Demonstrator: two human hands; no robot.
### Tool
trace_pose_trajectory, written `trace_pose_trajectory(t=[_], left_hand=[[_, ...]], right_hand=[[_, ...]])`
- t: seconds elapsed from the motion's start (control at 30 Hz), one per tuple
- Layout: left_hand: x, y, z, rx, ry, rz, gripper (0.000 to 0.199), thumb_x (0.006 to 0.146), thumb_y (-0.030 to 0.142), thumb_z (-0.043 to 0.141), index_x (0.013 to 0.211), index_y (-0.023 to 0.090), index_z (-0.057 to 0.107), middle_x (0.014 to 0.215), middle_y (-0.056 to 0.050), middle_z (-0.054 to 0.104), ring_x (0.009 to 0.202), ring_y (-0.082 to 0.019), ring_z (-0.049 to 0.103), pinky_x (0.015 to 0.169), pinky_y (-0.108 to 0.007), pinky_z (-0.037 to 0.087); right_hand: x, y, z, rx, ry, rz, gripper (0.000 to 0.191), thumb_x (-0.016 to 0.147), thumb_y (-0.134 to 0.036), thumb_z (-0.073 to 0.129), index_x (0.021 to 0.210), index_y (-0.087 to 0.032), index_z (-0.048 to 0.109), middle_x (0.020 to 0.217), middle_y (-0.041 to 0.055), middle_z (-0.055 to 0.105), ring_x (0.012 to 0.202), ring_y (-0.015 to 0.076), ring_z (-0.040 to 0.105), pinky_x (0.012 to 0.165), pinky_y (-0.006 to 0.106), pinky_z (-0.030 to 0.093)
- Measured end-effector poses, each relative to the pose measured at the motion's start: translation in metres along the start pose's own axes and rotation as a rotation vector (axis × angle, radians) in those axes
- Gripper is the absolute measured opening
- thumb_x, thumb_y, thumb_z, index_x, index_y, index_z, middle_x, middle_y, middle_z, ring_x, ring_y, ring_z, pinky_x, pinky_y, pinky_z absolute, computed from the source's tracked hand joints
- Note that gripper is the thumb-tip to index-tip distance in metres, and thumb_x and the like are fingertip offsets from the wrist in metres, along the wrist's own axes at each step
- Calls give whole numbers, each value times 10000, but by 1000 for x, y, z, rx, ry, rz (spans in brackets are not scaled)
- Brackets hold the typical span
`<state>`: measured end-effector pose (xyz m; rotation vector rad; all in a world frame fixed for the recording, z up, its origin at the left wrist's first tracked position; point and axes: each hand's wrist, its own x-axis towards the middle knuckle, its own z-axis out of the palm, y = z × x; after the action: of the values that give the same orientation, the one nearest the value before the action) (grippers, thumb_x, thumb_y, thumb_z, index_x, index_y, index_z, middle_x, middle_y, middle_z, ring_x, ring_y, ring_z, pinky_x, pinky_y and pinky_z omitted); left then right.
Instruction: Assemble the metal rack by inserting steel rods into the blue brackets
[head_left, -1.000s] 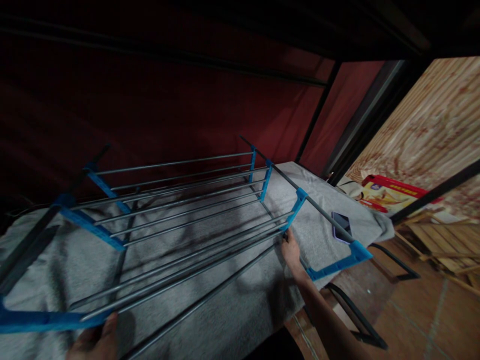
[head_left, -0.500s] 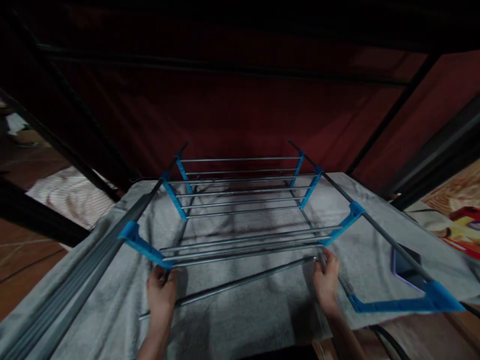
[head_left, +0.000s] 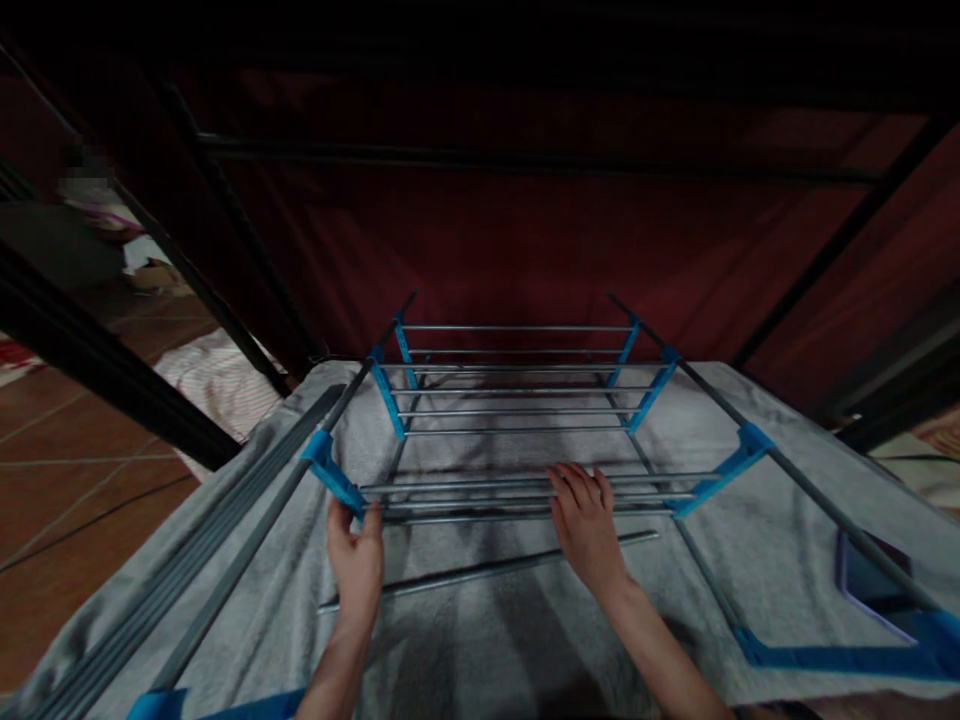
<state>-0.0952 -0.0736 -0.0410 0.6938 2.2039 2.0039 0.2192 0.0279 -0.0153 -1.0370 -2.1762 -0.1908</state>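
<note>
A rack of grey metal tubes and blue plastic brackets lies on a grey cloth (head_left: 480,640). My left hand (head_left: 355,560) is closed at the lower end of the near left bracket (head_left: 337,484), thumb on one side and fingers on the other. Over the near row of tubes (head_left: 465,488) lies my right hand (head_left: 583,515), its fingers stretched across them and slightly apart. A loose tube (head_left: 480,572) rests on the cloth below that row, passing behind both arms. The near right bracket (head_left: 720,478) has no hand on it.
Several loose tubes (head_left: 225,540) lie side by side on the left. A phone-like flat device (head_left: 870,580) sits under the right rail. Dark frame bars and a red panel (head_left: 510,250) stand behind. Striped fabric (head_left: 221,385) lies on the tiled floor at left.
My right hand has left the right end of the near row and moved left onto its tubes. My left hand stays at the left bracket. The view has shifted left.
</note>
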Motion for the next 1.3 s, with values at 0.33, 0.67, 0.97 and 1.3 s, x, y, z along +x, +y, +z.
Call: trace_pose_trajectory(t=[0.33, 0.67, 0.97, 1.3], left_hand=[[24, -17, 1, 42, -17, 76, 421, 831, 456, 613, 1150, 187, 665, 1178, -130, 714, 1121, -282, 650, 1072, -452, 474], [25, -20, 1, 109, -5, 152, 316, 853, 464, 570, 1034, 212, 629, 996, -73, 686, 984, -253, 647, 1030, -426, 491], [23, -15, 1, 119, 2, 155, 297, 844, 504, 574, 930, 221, 597, 867, -33, 626, 854, -230, 607, 916, -395, 514], [22, -15, 4, 100, 30, 145, 277, 856, 453, 578, 992, 217, 625, 913, -54, 673, 953, -251, 652, 1019, -435, 507]], right_hand=[[18, 3, 1, 31, -37, -26, 244, 1036, -190, 558, 1206, -255, 721, 1025, 37, 748, 970, 202, 670, 1141, 461, 297], [20, 4, -5, 122, 29, -33, 241, 1065, -251, 517, 1161, -252, 738, 1026, 35, 756, 965, 196, 673, 1090, 427, 325], [24, 3, -10, 143, 46, -34, 264, 1082, -305, 485, 1176, -257, 727, 1028, 35, 755, 963, 195, 670, 1079, 427, 333], [24, 7, -8, 121, -3, -56, 240, 1069, -261, 509, 1143, -258, 738, 998, 29, 751, 939, 193, 668, 1055, 420, 349]])
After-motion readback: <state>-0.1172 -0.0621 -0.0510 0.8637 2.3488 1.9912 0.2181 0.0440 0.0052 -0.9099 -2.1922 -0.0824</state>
